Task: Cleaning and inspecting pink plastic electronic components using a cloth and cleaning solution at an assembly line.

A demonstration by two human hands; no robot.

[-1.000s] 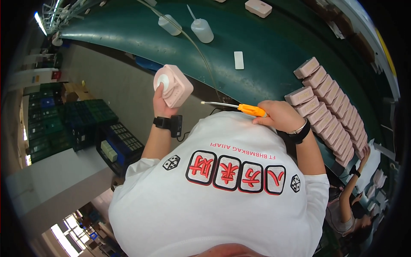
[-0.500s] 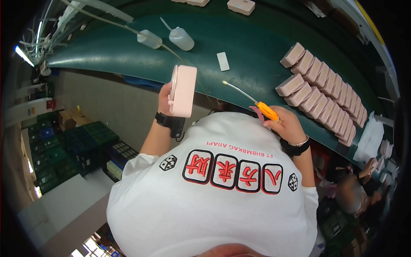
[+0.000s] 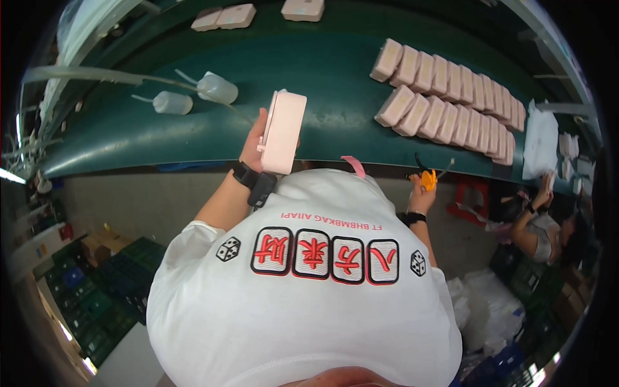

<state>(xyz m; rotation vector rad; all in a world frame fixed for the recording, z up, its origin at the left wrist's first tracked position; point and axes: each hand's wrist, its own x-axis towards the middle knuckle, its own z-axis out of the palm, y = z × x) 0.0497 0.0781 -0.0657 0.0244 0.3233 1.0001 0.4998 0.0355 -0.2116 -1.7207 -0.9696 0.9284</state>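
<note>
My left hand is wrapped round a pale pink plastic box, held upright over the near edge of the green table. A small tab sticks out of the box's left side. My right hand is closed on an orange air blow gun with a thin nozzle, low beside the table's front edge. Part of the blow gun is hidden by my fingers. Between my hands, a pink strip lies at the table edge against my shirt.
Two rows of pink boxes stand on the green table to the right. Two squeeze bottles are at the left, with a hose across them. More boxes sit far back. Another person works at far right.
My right hand has moved right and down with the blow gun, away from the pink box. The pink strip has left that hand. The view has shifted; the white piece on the table no longer shows.
</note>
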